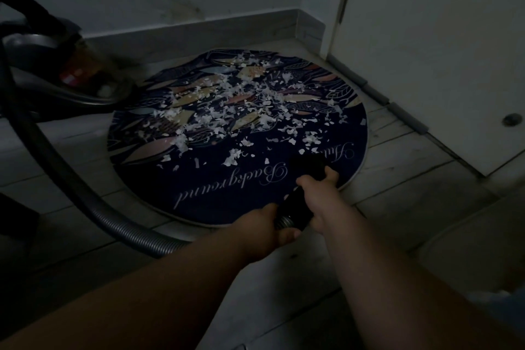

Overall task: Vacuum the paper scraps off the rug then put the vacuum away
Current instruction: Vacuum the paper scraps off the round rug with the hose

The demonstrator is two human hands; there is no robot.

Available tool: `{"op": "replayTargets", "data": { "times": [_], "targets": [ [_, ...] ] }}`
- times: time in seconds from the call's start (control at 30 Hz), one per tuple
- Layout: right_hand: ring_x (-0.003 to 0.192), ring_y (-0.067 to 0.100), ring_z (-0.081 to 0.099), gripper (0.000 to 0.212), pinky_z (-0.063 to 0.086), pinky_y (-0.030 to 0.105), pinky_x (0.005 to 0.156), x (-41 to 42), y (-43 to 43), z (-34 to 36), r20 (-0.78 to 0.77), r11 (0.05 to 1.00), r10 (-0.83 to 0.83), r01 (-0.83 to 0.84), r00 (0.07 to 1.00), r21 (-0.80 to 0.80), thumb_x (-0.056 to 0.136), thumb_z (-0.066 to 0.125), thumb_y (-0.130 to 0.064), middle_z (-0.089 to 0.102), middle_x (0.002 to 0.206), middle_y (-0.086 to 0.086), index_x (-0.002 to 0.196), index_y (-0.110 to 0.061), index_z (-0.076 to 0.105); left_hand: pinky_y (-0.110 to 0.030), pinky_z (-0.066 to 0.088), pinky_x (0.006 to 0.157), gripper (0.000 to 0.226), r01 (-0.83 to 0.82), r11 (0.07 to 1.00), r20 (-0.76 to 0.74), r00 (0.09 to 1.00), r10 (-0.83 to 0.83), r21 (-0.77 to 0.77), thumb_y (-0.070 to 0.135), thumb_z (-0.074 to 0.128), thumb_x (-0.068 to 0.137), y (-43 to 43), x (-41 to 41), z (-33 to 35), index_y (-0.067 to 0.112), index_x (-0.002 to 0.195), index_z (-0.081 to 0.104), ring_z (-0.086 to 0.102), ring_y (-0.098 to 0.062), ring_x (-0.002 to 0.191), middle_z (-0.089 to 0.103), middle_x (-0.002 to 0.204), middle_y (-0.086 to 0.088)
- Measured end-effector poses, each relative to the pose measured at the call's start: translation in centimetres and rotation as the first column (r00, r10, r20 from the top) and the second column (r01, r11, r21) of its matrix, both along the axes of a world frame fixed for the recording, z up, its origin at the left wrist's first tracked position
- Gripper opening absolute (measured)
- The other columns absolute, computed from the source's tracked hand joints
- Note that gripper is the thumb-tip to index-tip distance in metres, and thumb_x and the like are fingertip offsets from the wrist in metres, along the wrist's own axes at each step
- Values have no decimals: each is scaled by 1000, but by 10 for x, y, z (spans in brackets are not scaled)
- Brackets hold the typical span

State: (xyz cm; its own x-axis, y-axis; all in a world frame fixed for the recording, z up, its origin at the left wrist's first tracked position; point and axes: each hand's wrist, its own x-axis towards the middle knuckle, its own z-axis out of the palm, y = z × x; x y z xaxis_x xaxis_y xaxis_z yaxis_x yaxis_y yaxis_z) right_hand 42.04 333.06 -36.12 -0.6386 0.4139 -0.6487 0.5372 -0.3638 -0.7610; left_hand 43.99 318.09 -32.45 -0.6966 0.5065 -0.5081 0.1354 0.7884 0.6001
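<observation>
**On the rug: paper scraps uncleared**

Left of the rug, vacuum; round its near rim, hose. Left hand clamped on hose end, right hand wrapped round nozzle. Across the far half, paper scraps: liable to scatter under a fast sweep. Legible in script: "Background".

Vacuum body blurred, cut by left edge. Black nozzle merges with dark rug; tip outline unclear. Rug lettering partly covered by nozzle and right hand. Left hand fingers hidden under hose. Dark shape at left edge unidentifiable. Forearms cut by bottom edge.
</observation>
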Motion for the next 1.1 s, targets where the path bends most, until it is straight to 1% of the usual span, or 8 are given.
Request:
{"op": "replayTargets", "data": {
  "times": [0.1,0.37,0.47,0.6,0.7,0.83,1.0,1.1],
  "targets": [
    [105,41,59,73,53,61,85,-3,-11,0,25,1000,21,-21,999,13,77,60,-29,53,126,18,124,-64,17,-42,51,90,63,-30,999,-2,1000,30,-11,54,59,85,-9,1,1,18,133,39,59,-24,102,56,119,-7],
    [105,39,61,75,54,58,84,-10,-43,6,14,998,66,-66,998,-10,86,59,-23,53,124,17,135,-57,15,-35,47,94,59,-69,996,-20,997,68,-62,53,59,85,-38,-1,9,19,130,41,55,-21,110,55,124,-5],
    [104,37,61,74,54,57,86,-13,-59,6,32,995,102,-102,994,4,86,57,-25,54,122,16,135,-57,12,-39,51,91,58,-135,990,0,991,135,-36,52,62,83,-52,1,8,19,127,44,59,-24,104,58,119,-7],
    [104,37,60,73,53,57,87,-17,-73,10,37,991,134,-134,990,-1,88,57,-25,53,123,15,138,-54,12,-38,54,86,59,-156,987,-9,988,156,-38,50,64,83,-65,2,7,18,128,43,62,-23,99,58,117,-7],
    [105,36,58,72,53,56,89,-19,-84,10,23,986,166,-166,986,-7,90,57,-24,51,123,14,141,-50,12,-36,54,86,58,-176,983,-21,984,175,-49,50,64,83,-76,2,7,18,127,43,62,-23,100,58,118,-7],
    [103,37,61,75,54,56,86,-21,-98,11,10,979,200,-199,980,-53,88,58,-23,53,122,14,141,-51,12,-32,51,84,61,-190,979,-29,982,188,-76,49,64,83,-89,3,9,18,131,42,61,-25,103,58,120,-7],
    [102,38,60,76,55,56,84,-26,-116,14,-6,966,241,-241,970,-98,91,58,-20,51,125,16,144,-50,12,-38,52,88,63,-256,964,3,967,257,-70,50,66,81,-106,2,9,19,130,42,60,-27,105,60,116,-9],
    [100,36,59,76,56,53,84,-27,-125,14,-11,963,251,-250,968,-102,92,57,-18,51,123,14,145,-48,12,-37,53,83,60,-282,957,-3,959,283,-72,48,66,82,-114,2,9,17,128,43,62,-27,98,61,112,-11]
  ]
}}
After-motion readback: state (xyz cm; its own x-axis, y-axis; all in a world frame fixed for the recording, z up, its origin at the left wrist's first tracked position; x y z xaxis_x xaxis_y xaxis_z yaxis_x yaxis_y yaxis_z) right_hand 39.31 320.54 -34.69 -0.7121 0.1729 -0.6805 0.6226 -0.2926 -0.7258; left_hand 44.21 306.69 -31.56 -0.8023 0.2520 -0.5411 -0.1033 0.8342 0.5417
